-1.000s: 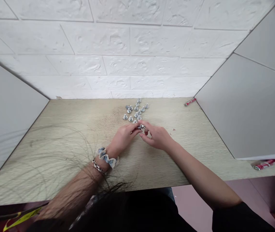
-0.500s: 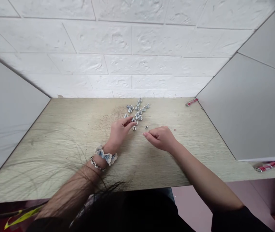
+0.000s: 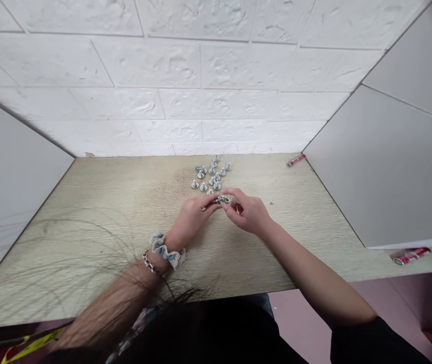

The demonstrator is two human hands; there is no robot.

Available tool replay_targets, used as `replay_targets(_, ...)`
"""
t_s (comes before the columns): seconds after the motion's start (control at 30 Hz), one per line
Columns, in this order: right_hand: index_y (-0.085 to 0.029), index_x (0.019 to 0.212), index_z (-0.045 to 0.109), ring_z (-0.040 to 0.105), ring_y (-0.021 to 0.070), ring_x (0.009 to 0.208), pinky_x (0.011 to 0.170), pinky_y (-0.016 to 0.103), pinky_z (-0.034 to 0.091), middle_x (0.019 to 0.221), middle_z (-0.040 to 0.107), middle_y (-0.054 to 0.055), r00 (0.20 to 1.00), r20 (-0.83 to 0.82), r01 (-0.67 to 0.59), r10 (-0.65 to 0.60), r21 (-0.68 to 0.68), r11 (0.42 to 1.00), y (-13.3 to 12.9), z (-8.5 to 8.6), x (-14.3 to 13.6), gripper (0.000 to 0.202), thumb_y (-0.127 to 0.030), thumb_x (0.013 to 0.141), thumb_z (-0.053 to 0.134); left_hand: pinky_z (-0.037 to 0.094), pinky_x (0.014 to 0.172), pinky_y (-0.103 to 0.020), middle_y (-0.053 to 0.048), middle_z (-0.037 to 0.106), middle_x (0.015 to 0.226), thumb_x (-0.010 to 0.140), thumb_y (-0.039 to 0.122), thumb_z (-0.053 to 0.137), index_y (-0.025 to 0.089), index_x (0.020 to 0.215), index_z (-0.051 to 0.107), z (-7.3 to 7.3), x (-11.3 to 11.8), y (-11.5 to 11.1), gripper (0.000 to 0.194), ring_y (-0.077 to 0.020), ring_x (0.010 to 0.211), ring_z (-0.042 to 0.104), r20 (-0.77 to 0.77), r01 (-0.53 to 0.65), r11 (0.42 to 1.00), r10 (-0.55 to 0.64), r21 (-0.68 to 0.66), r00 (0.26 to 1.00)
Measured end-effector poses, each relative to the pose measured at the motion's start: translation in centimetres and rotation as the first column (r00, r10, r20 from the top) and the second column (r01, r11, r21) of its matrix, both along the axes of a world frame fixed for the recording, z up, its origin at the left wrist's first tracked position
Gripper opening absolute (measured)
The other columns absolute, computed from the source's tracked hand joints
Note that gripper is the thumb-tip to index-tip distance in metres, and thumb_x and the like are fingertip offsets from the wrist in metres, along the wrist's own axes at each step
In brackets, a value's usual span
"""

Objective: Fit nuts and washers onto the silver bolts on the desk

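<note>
Fingers (image 3: pixel 209 198) of the left hand (image 3: pixel 191 217) are pinching what appears to be a metal bolt (image 3: pixel 217 200) near the middle of the table (image 3: pixel 125 217), somewhat closer to its back edge than its front. Just to the right, the forefinger and thumb of the right hand (image 3: pixel 250 215) are curving apart on either side of a metal nut (image 3: pixel 227 200); whether they are touching it, or the curled fingers are hiding anything, cannot be told.

Such hardware is probably light, rigid, hard to damage and a little slippery; the bolt is likely best held by its head, the nut by its flats.

Compared with the frame half a second earlier, the right hand is no longer making a fist, its fingertips are flanking the nut, and the left fingertips are working closer to them and to the table's front edge.

Beyond the hands, loose bolts (image 3: pixel 217 185) are forming a scattered group toward the back edge, mostly standing head down. Farther off, a red cylinder (image 3: pixel 296 161), perhaps a battery, is lying by the back right corner.
</note>
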State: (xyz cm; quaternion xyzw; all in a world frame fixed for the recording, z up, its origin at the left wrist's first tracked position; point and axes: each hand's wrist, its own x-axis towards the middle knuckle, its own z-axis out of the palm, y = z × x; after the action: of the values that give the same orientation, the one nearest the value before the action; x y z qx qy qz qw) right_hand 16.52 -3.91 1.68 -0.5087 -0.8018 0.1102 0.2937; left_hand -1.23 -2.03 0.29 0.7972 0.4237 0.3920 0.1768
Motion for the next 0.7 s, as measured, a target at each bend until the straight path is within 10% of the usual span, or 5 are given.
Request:
replay_targets(0.2,-0.018,0.145,0.011,0.052,0.0129,0.054,0.052,0.022,0.032,0.063,0.06,-0.004,0.983,0.156,-0.062,0.093,-0.195,0.979,0.2,0.0,-0.4,0.078,-0.042,0.082,0.049,0.05,0.066,-0.023,-0.003,0.07,0.08,0.081,0.026,0.06,0.021,0.104,0.065,-0.3,-0.1,0.1,0.024,-0.013,0.07,0.064,-0.066,0.037,0.998,-0.034,0.048,0.997)
replay_targets(0.3,-0.019,0.139,0.032,0.05,0.0122,0.055,0.052,0.022,0.03,0.066,0.061,-0.003,0.972,0.151,-0.145,0.178,-0.208,0.967,0.2,0.0,-0.3,0.063,-0.042,0.082,0.048,0.05,0.068,-0.024,-0.003,0.071,0.084,0.08,0.027,0.061,0.021,0.104,0.066,0.4,-1.0,0.8,0.025,-0.014,0.072,0.064,-0.062,-0.038,0.998,0.042,0.058,0.997)
replay_targets(0.4,-0.017,0.081,0.066,0.039,0.0098,0.047,0.05,0.024,0.024,0.048,0.048,-0.003,0.963,0.131,-0.211,0.235,-0.174,0.962,0.0,0.2,-0.1,0.036,-0.043,0.086,0.041,0.051,0.067,-0.025,-0.002,0.071,0.085,0.078,0.033,0.063,0.022,0.1,0.068,1.4,-1.9,1.5,0.025,-0.0145,0.07,0.064,-0.009,-0.189,0.982,0.189,0.008,0.982)
replay_targets(0.5,-0.017,0.043,0.043,0.029,0.0077,0.042,0.048,0.025,0.02,0.041,0.034,-0.003,0.971,0.062,-0.218,0.232,-0.173,0.961,0.0,0.5,0.0,0.05,-0.039,0.087,0.036,0.051,0.068,-0.026,-0.002,0.072,0.084,0.077,0.033,0.063,0.021,0.098,0.069,2.0,-2.2,1.8,0.024,-0.0157,0.071,0.065,0.017,-0.253,0.967,0.254,-0.043,0.967)
replay_targets(0.7,-0.017,0.052,0.049,0.044,0.0102,0.049,0.05,0.023,0.028,0.046,0.044,-0.002,0.993,-0.12,-0.056,0.019,-0.313,0.948,0.7,0.4,0.3,0.051,-0.045,0.09,0.029,0.051,0.072,-0.025,-0.002,0.071,0.087,0.079,0.032,0.062,0.022,0.1,0.067,0.3,-0.8,0.7,0.024,-0.0144,0.075,0.065,-0.039,-0.055,0.998,0.056,0.023,0.998)
